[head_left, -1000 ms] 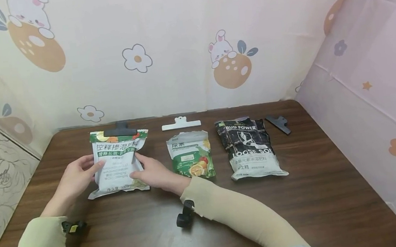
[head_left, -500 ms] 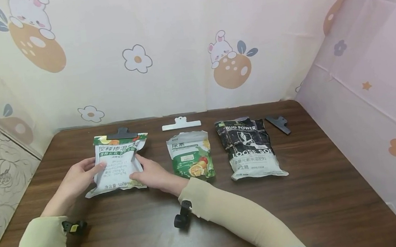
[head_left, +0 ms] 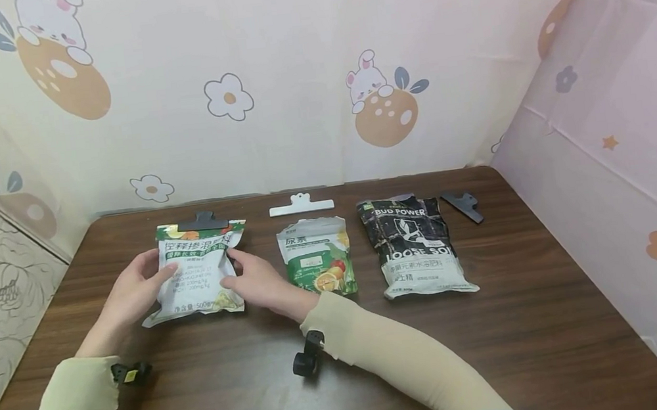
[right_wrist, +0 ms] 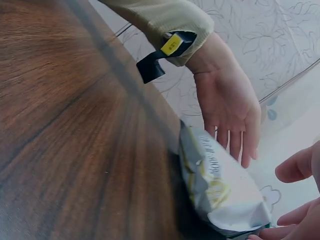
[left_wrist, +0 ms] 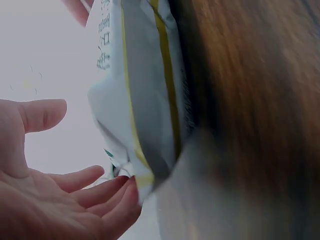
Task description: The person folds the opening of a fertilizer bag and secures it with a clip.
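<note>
A white and green fertilizer bag (head_left: 195,270) lies on the table at the left in the head view, a black clip (head_left: 203,222) across its top edge. My left hand (head_left: 135,293) is at its left side; in the left wrist view the fingers (left_wrist: 117,200) touch the bag's edge while the thumb stands apart from it. At the opposite side is my right hand (head_left: 265,287). Its thumb (right_wrist: 295,165) is off the bag in the right wrist view, with the other fingers at the bag's end, partly cut off by the frame.
Beside my right hand lies a smaller green and white bag (head_left: 317,259), with a white clip (head_left: 301,203) behind it. Farther right are a black and white soil bag (head_left: 418,246) and another black clip (head_left: 464,206). A patterned curtain (head_left: 297,129) hangs behind the table (head_left: 541,316).
The clipped bag has tilted back and come down onto the table. Both hands have since loosened, and the thumbs have shifted slightly from its front.
</note>
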Demonstrator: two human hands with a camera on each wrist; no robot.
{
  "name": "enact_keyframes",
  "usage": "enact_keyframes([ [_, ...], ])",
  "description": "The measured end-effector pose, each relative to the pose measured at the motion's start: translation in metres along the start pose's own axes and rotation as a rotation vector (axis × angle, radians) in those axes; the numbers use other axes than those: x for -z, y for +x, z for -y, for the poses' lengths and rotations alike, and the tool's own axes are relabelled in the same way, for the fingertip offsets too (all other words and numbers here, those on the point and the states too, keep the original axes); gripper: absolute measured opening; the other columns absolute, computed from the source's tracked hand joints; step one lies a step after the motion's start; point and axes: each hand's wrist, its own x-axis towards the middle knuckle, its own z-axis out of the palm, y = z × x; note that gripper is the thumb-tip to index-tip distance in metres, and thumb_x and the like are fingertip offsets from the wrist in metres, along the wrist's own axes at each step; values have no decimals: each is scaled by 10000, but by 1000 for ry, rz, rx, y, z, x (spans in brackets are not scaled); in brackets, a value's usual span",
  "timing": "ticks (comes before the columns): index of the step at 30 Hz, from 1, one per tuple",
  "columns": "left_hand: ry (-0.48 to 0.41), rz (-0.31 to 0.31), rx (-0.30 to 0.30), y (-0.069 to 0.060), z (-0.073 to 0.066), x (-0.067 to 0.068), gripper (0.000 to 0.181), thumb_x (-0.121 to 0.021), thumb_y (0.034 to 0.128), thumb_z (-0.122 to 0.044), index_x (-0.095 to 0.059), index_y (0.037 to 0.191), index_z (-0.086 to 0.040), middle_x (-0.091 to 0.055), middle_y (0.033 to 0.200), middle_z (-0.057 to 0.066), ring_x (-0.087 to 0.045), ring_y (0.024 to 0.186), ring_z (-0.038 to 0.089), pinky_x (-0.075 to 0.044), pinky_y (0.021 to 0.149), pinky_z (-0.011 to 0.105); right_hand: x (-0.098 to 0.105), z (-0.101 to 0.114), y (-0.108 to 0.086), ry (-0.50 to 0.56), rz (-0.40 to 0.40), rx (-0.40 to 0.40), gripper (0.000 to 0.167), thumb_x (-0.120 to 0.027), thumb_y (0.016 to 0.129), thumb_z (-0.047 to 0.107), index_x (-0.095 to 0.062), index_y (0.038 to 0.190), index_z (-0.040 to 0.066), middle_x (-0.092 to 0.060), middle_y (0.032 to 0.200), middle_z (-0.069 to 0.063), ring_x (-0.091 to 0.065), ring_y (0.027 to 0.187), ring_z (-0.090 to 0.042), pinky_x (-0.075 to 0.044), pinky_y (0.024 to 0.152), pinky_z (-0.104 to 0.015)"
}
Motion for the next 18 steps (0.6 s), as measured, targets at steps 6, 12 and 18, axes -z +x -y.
enact_keyframes([
  [6,74,-137,-55,1,-13,-6,842,-473,989,-572,-211,1566,-17,-199,1579,301,-197,1414,522,-218,1041,715,20,4,-4,20,-16,52,583,-649,946,206,-461,1493,135,-551,1432,-67,-522,1293,-152,-406,1041,-308],
  [12,113,-210,-125,-3,-30,-10,759,-488,1000,-526,-288,1550,-43,-237,1570,296,-209,1411,527,-214,1033,721,38,7,-8,12,-38,131,548,-631,958,188,-477,1478,111,-545,1437,-57,-550,1269,-208,-436,1015,-317],
  [18,63,-173,-212,-4,-63,-29,738,-521,980,-556,-337,1545,-119,-324,1544,263,-280,1401,487,-250,1028,705,65,5,-14,29,-99,178,492,-641,956,162,-526,1431,108,-571,1393,-79,-575,1223,-245,-466,978,-319],
])
